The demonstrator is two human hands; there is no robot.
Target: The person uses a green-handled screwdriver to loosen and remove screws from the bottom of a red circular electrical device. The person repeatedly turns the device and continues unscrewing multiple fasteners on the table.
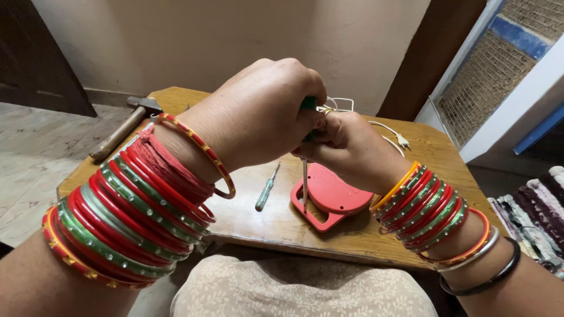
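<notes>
Both your hands are up above the red case [329, 196], which lies flat on the wooden surface [352, 235]. Your left hand [258, 114] is closed tight round the green handle of a screwdriver [305, 176]. Your right hand [346, 147] is closed too, pinching the same tool just under the handle. The thin metal shaft hangs straight down, and its tip is at the left edge of the red case. I cannot tell if the tip sits in a screw.

Nothing holds the red case. If you push down or twist hard, I think it could slide or spin away, and the tip could slip off and scratch it.

Your fists hide the handle, so you may not see if the tool leans. A leaning tip could jump out.

A small screwdriver [267, 188] lies just left of the red case and could get knocked. A white cord with a plug [399, 138] lies behind the case, near your right wrist, and could catch your bangles [426, 208]. A hammer [120, 132] rests far left of the case, half over the edge, and it could fall.
</notes>
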